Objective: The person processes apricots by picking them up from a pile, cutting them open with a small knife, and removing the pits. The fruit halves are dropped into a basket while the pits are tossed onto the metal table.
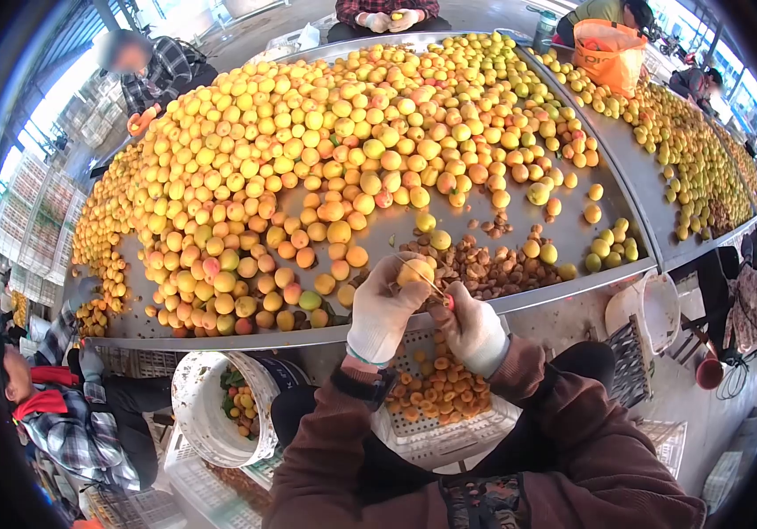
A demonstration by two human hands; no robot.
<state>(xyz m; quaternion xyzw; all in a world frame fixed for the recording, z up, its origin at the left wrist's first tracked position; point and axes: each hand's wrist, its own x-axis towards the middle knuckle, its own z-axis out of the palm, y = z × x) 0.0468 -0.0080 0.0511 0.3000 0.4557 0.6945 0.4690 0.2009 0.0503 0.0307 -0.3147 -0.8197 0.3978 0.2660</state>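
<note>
White gloves on both my hands. Past the bucket (pixel 211 414), my left hand (pixel 384 310) wraps an apricot (pixel 415 271); a thin blade (pixel 432 286) rests against it, pinched in my right hand (pixel 475 332), just off the front edge of the table (pixel 555 288). I judge I'm splitting it; next calls for a steady turn round the stone

Daylight floods an open-sided shed, brightest at the far left and far right. A long metal table (pixel 572 234) fills the middle, with a second table (pixel 647 189) running along its right. Stacked crates (pixel 39 220) line the left side. A white bucket (pixel 206 414) stands on the grey concrete floor (pixel 704 414) near the table's edge.
</note>
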